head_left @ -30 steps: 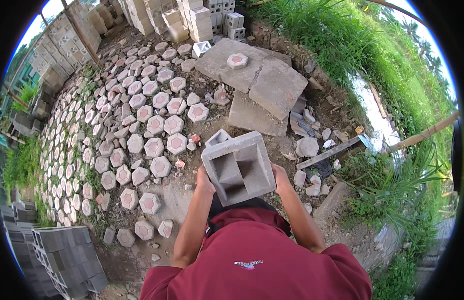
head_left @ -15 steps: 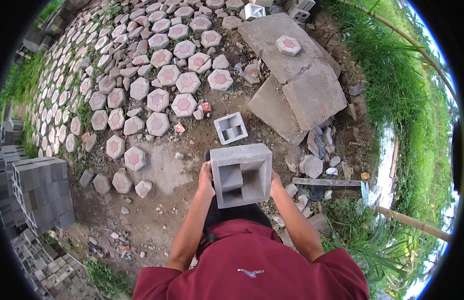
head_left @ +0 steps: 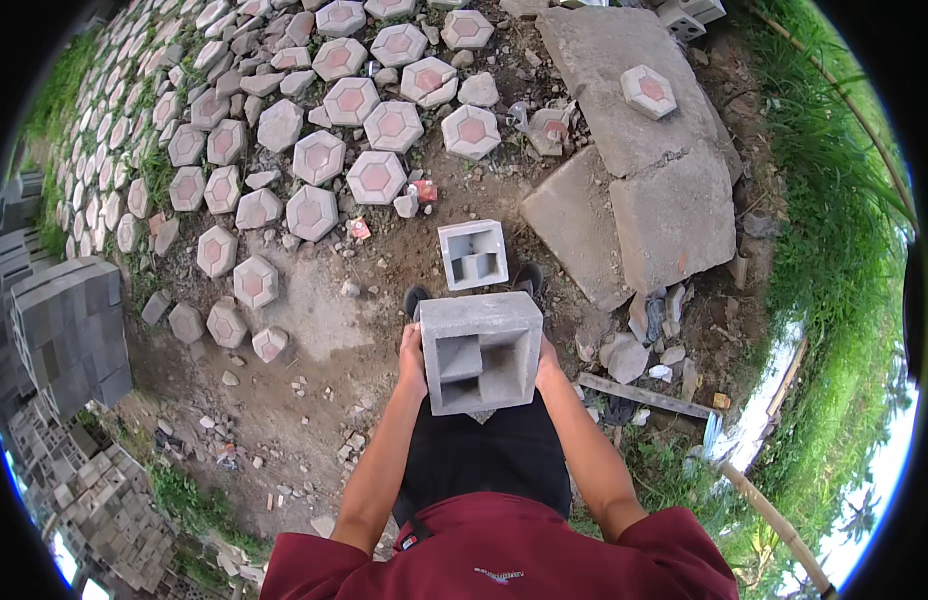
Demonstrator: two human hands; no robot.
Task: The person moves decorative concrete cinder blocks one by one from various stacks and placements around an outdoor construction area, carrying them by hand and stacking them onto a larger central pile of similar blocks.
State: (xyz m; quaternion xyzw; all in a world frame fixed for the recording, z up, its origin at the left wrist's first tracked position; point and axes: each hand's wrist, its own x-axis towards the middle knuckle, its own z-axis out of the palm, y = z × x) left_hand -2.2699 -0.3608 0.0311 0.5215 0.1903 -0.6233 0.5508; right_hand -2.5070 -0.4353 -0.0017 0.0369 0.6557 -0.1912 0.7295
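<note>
I hold a grey hollow concrete block (head_left: 481,350) in front of my waist, its openings facing up at me. My left hand (head_left: 412,360) grips its left side and my right hand (head_left: 545,362) grips its right side. A second, smaller-looking hollow block (head_left: 473,254) lies on the bare dirt just beyond my feet, openings up. Both forearms come up from the lower edge past my dark red shirt.
Hexagonal paving stones (head_left: 375,176) with reddish centres cover the ground ahead and to the left. Broken concrete slabs (head_left: 644,190) lie at the right, one hexagon (head_left: 648,91) on top. Stacked grey blocks (head_left: 69,325) stand at the left. Grass and a bamboo pole (head_left: 774,525) edge the right.
The view has swung and moved over the ground: the block on the dirt now lies straight ahead of my feet and closer. The held block stays in both hands.
</note>
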